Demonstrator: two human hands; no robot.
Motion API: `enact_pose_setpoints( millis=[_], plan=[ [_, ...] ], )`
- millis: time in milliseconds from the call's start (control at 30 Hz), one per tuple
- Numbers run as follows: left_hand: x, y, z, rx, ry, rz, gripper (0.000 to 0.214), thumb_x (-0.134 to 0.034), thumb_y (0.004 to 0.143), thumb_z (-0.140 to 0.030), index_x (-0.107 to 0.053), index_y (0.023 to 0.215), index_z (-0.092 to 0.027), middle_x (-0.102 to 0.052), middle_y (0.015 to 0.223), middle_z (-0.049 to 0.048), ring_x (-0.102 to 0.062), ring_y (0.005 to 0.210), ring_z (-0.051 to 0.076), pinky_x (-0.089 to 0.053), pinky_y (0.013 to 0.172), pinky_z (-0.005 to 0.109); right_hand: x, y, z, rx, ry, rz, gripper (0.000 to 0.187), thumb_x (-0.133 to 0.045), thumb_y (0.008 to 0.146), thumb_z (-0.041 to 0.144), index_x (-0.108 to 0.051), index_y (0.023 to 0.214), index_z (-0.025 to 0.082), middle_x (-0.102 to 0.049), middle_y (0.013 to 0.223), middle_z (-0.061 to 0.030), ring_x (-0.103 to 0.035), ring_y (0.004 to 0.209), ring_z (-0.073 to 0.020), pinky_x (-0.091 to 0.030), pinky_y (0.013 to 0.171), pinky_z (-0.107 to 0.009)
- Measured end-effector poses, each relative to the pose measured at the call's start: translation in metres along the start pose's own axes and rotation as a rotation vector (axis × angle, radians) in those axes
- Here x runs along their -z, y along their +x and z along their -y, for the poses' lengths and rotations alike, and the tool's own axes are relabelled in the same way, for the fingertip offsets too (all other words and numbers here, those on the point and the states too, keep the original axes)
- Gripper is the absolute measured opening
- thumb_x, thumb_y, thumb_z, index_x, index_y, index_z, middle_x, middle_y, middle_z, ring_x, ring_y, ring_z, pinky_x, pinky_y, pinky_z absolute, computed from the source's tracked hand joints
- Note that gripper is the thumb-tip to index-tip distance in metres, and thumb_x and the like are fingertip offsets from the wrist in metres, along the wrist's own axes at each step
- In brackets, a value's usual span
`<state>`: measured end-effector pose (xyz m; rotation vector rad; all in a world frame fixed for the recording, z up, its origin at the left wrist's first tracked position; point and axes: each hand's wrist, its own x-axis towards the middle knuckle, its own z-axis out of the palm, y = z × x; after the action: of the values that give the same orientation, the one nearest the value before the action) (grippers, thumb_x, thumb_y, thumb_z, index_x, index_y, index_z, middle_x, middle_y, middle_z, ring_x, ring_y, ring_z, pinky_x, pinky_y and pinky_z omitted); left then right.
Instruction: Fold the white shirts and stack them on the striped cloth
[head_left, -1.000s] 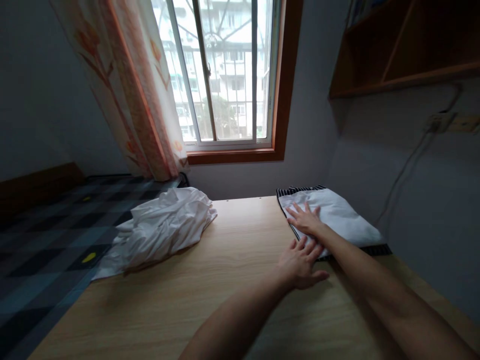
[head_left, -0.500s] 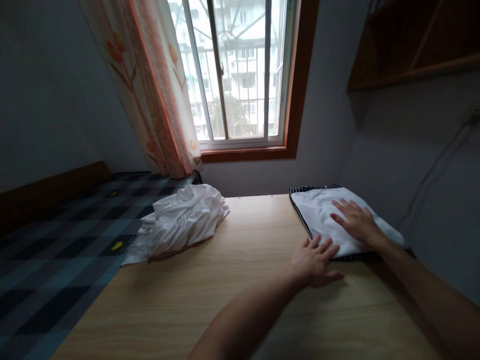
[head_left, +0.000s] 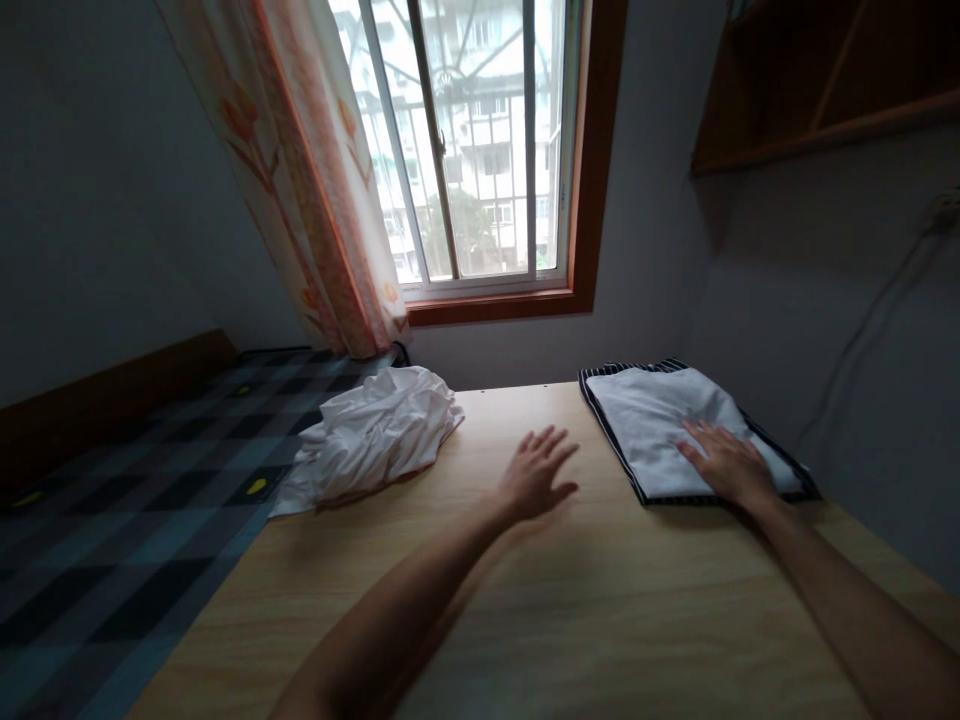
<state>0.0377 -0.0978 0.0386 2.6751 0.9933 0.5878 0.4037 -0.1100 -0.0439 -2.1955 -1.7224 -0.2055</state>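
Note:
On the right of the table lies a flat, folded stack of cloth [head_left: 649, 420], white on top with black-and-white striped edges showing beneath. My right hand [head_left: 727, 462] rests on its near right part, fingers spread and palm down. My left hand [head_left: 536, 472] is over the bare wood between the stack and a crumpled white cloth [head_left: 382, 430], with its fingers apart and nothing in them. The crumpled cloth sits in a loose heap at the table's left edge, apart from both hands.
The pale wooden table [head_left: 525, 600] reaches toward the wall below a window [head_left: 487, 150]. To the left is a bed with a checked dark cover [head_left: 135, 540]. A floral curtain [head_left: 300, 180] hangs beside the window, and a wooden shelf [head_left: 825, 130] juts out at upper right.
My left hand has moved left, away from the folded stack's edge, and is now over the table. My right hand has slid slightly nearer on the stack.

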Motion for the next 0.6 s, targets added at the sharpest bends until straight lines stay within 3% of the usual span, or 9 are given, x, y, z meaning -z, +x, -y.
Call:
enact_pose_setpoints(
  millis=[67, 167, 233, 333, 400, 500, 600],
  plan=[
    [0.049, -0.017, 0.036, 0.186, 0.170, -0.168, 0.051, -0.063, 0.084, -0.033, -0.051, 0.133, -0.025, -0.039, 0.152, 0.0094, -0.025, 0.144, 0.028, -0.014, 0.118, 0.046, -0.004, -0.004, -0.002, 0.013, 0.020, -0.077, 0.057, -0.034, 0.092, 0.054, -0.055, 0.134, 0.022, -0.050, 0.144, -0.0114, -0.043, 0.133, -0.0310, -0.031, 0.108, -0.053],
    [0.119, -0.047, 0.092, 0.508, 0.413, -0.519, 0.051, -0.061, 0.085, -0.028, -0.047, 0.133, -0.017, -0.037, 0.150, 0.0161, -0.029, 0.140, 0.034, -0.020, 0.113, 0.050, -0.007, -0.009, -0.004, 0.022, 0.062, -0.170, 0.053, -0.035, 0.092, 0.050, -0.059, 0.128, 0.019, -0.055, 0.139, -0.0124, -0.047, 0.130, -0.0290, -0.033, 0.107, -0.048],
    [0.152, -0.070, 0.124, 0.721, 0.492, -0.619, 0.061, -0.065, 0.083, -0.033, -0.042, 0.136, -0.013, -0.038, 0.148, 0.0194, -0.030, 0.137, 0.039, -0.025, 0.108, 0.053, -0.006, -0.011, -0.004, 0.033, 0.084, -0.209, 0.052, -0.035, 0.092, 0.048, -0.061, 0.125, 0.017, -0.057, 0.136, -0.0134, -0.049, 0.128, -0.0282, -0.034, 0.107, -0.047],
    [0.176, -0.099, 0.158, 0.986, 0.259, -0.371, 0.046, -0.073, 0.074, -0.032, -0.059, 0.111, -0.010, -0.066, 0.109, 0.0131, -0.057, 0.105, 0.030, -0.044, 0.086, 0.035, -0.002, -0.015, -0.002, 0.051, 0.105, -0.241, 0.050, -0.035, 0.092, 0.045, -0.062, 0.122, 0.016, -0.060, 0.133, -0.0143, -0.051, 0.125, -0.0278, -0.035, 0.106, -0.045],
    [0.182, -0.110, 0.170, 1.074, 0.113, -0.291, 0.022, -0.069, 0.075, -0.028, -0.064, 0.090, -0.012, -0.066, 0.076, 0.0038, -0.060, 0.077, 0.022, -0.043, 0.068, 0.027, 0.001, -0.018, 0.000, 0.052, 0.120, -0.252, 0.049, -0.035, 0.091, 0.044, -0.063, 0.121, 0.016, -0.061, 0.131, -0.0138, -0.052, 0.124, -0.0278, -0.036, 0.106, -0.045],
    [0.188, -0.109, 0.173, 1.064, 0.005, -0.451, 0.009, -0.066, 0.073, -0.023, -0.064, 0.073, -0.014, -0.055, 0.054, -0.0015, -0.054, 0.060, 0.018, -0.036, 0.057, 0.025, 0.003, -0.021, 0.001, 0.050, 0.142, -0.268, 0.048, -0.036, 0.090, 0.043, -0.063, 0.119, 0.016, -0.062, 0.129, -0.0136, -0.054, 0.122, -0.0277, -0.037, 0.105, -0.044],
    [0.204, -0.087, 0.160, 0.953, 0.027, -0.670, 0.010, -0.064, 0.074, -0.023, -0.063, 0.075, -0.013, -0.054, 0.057, -0.0004, -0.052, 0.063, 0.017, -0.033, 0.058, 0.026, 0.004, -0.023, 0.003, 0.040, 0.169, -0.290, 0.048, -0.036, 0.089, 0.043, -0.065, 0.116, 0.016, -0.064, 0.126, -0.0141, -0.056, 0.119, -0.0280, -0.039, 0.104, -0.044]
  ],
)
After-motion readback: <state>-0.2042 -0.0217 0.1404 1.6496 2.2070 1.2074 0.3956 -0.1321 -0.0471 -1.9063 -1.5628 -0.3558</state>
